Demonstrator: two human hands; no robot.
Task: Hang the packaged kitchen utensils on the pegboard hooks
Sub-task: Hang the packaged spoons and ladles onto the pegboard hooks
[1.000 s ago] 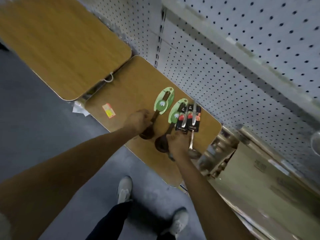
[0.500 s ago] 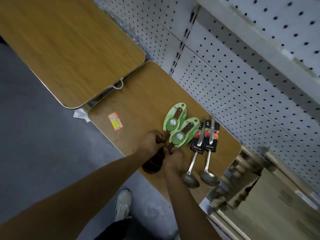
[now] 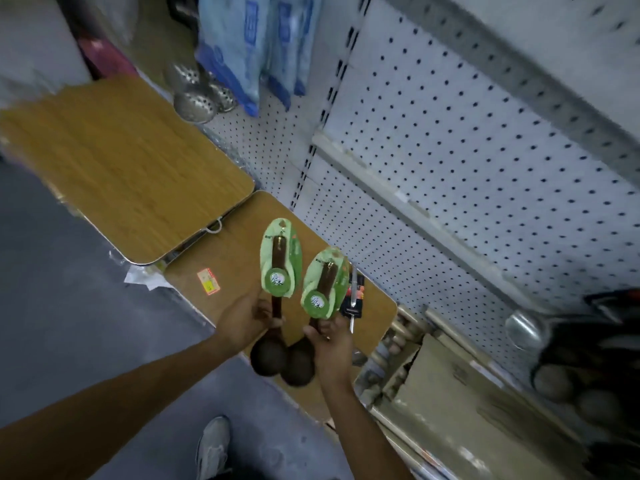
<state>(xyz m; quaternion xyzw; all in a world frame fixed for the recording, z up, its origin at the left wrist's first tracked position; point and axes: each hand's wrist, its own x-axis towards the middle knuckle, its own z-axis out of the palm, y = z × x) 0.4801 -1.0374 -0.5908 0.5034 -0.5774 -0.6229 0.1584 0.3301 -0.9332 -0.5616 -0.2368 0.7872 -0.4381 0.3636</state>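
My left hand point(image 3: 247, 318) grips the dark handle of a wooden ladle with a green oval card point(image 3: 280, 263), its round bowl hanging below the fist. My right hand point(image 3: 329, 339) grips a second wooden ladle with a green card point(image 3: 323, 284) the same way. Both ladles are lifted off the small wooden table point(image 3: 221, 251) and point up toward the white pegboard point(image 3: 467, 161). Metal ladles on a black card point(image 3: 353, 297) still lie on the table, mostly hidden behind the right ladle. I see no hooks on the pegboard near the ladles.
A larger wooden table point(image 3: 114, 171) stands at the left. Blue packages point(image 3: 249, 46) and metal skimmers point(image 3: 197, 95) hang at the top. A cardboard box point(image 3: 446, 386) and more utensils point(image 3: 526, 329) sit at the lower right. My shoe point(image 3: 213, 445) is on the grey floor.
Both hands have lifted the two green-carded wooden ladles off the table and raised them toward the pegboard. The view has tilted up, showing hanging goods at the top.
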